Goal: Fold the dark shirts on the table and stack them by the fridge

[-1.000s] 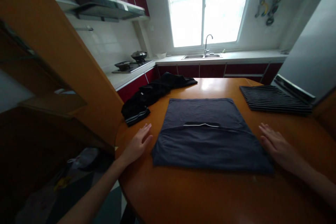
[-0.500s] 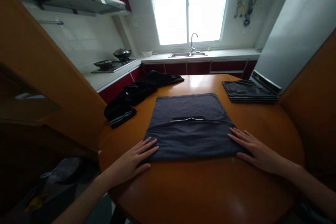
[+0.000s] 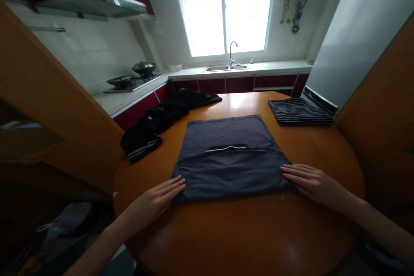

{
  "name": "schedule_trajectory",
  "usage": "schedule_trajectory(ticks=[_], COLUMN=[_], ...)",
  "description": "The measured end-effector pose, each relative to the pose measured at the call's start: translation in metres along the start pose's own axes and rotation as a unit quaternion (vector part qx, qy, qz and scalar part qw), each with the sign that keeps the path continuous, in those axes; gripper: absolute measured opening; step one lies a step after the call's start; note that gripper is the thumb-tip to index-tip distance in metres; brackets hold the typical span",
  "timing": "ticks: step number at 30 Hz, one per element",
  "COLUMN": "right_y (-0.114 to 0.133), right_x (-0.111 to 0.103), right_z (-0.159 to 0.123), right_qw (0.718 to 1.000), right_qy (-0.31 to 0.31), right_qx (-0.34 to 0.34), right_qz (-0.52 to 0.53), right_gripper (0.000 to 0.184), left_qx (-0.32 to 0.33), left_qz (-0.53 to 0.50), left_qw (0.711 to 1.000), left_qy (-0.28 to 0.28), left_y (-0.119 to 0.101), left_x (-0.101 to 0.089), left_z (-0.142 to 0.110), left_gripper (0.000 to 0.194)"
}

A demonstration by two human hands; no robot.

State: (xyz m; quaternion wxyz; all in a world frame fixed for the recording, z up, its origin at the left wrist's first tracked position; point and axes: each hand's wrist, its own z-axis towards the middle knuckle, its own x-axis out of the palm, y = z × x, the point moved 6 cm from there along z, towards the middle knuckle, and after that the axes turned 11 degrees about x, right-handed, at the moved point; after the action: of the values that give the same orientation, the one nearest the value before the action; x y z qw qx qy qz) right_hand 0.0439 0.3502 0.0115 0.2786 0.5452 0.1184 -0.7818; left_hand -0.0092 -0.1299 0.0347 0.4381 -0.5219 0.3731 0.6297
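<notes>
A dark grey-blue shirt [image 3: 231, 170] lies folded flat on the wooden table in front of me. Near its middle shows a dark slit with a thin white edge, apparently the neckline. My left hand [image 3: 161, 196] is at the near left corner, fingers together on top of the cloth and thumb out of sight beneath. On the opposite side, my right hand [image 3: 312, 181] pinches the right edge in the same way, its thumb hidden too. The cloth still rests on the tabletop.
Black clothing [image 3: 161, 116] with grey stripes at one end lies bunched at the table's left. A folded striped cloth [image 3: 299, 111] sits at the far right. The round wooden table [image 3: 246, 233] curves close to me. Behind are a sink [image 3: 216, 68] and a stove with pans [image 3: 144, 67].
My fingers have drawn together and both thumbs have gone from view at the shirt's edges. The whole view has shifted slightly, moving the scene left.
</notes>
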Motion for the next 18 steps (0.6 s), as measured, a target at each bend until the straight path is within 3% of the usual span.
schedule_trajectory(ticks=[7,13,18], right_y=[-0.006,-0.009,-0.01], right_x=[-0.002,-0.014,-0.023], right_z=[-0.003,-0.009,-0.021], right_qw=[0.995,0.975,0.952], right_qy=[0.017,0.093,0.131], right_qx=[0.054,0.115,0.15], right_qz=[0.086,0.164,0.232], right_gripper=[0.041,0.04,0.036], left_qx=[-0.011,-0.061,-0.102], left_qz=[-0.063,-0.156,-0.221], left_qw=[0.997,0.986,0.969], left_qy=[-0.046,0.007,0.046], left_y=[0.008,0.009,-0.002], left_x=[-0.001,-0.012,-0.032], left_z=[-0.004,-0.014,-0.019], left_gripper=[0.054,0.053,0.045])
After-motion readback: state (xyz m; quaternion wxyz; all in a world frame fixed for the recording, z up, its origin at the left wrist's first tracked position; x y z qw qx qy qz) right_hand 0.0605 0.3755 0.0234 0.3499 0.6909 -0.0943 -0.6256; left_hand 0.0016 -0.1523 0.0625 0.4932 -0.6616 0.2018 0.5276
